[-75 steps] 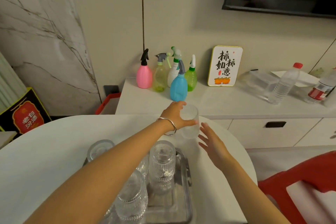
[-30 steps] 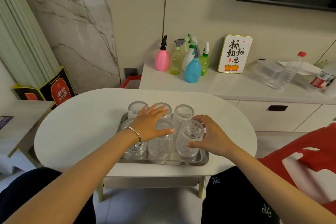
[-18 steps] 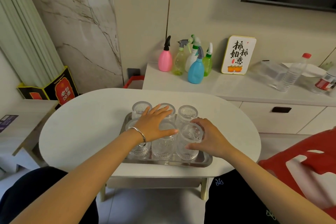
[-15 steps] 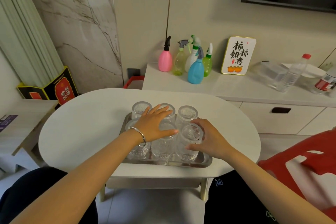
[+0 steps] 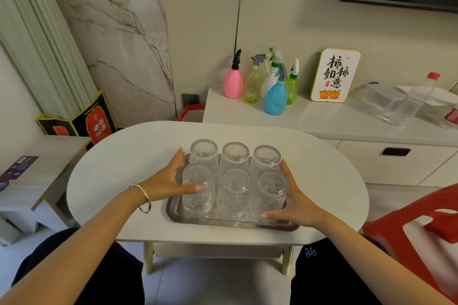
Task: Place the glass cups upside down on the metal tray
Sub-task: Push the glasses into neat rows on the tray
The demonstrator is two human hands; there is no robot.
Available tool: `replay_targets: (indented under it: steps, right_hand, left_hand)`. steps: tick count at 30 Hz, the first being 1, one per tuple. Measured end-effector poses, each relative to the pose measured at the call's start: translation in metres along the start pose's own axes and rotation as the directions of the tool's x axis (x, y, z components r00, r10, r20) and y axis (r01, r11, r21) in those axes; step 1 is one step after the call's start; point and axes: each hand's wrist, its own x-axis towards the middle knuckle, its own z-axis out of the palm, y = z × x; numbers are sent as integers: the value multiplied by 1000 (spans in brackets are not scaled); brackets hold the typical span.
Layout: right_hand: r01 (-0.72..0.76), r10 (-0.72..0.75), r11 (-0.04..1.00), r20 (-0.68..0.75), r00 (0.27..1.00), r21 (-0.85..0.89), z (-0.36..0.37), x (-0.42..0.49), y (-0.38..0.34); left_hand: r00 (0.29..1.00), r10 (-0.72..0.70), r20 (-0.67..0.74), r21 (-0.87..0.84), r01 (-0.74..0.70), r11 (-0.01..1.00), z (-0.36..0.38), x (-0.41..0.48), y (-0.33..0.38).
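The six glass cups (image 5: 235, 178), fragile and slippery, fill the metal tray (image 5: 173, 213); the open left hand (image 5: 168, 181) at 9 o'clock and the open right hand (image 5: 295, 203) at 3 o'clock press flat on their ribbed sides, the best grip.

Six upturned glass cups (image 5: 234, 181) packed the metal tray (image 5: 173, 213) nearly touching, the left hand (image 5: 168, 181) and right hand (image 5: 295, 203) closed off its sides, while bare bench (image 5: 329, 168) lay open all around.

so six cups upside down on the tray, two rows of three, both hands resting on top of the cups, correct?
Not on top. The head view shows the left hand and right hand flanking the glass cups at the sides. Six inverted on the metal tray, two rows of three, is right.
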Motion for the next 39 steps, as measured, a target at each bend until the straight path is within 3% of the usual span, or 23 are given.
replay_targets:
  steps: [3,18,34,39]
  right_hand:
    - [11,-11,1000,-6,1000,3,3,0,-5]
    - [102,-103,993,-22,994,-58,4,2,-7]
    - [24,-25,999,-77,997,-23,10,0,-3]
    - [42,-56,995,-158,986,-91,1,-2,-16]
  left_hand:
    - [996,22,91,16,-23,1000,9,-4,-9]
    - [983,172,-64,76,-167,983,31,7,-14]
    - [983,175,-56,60,-172,983,29,4,-10]
    - [956,191,-223,47,-185,982,17,0,11]
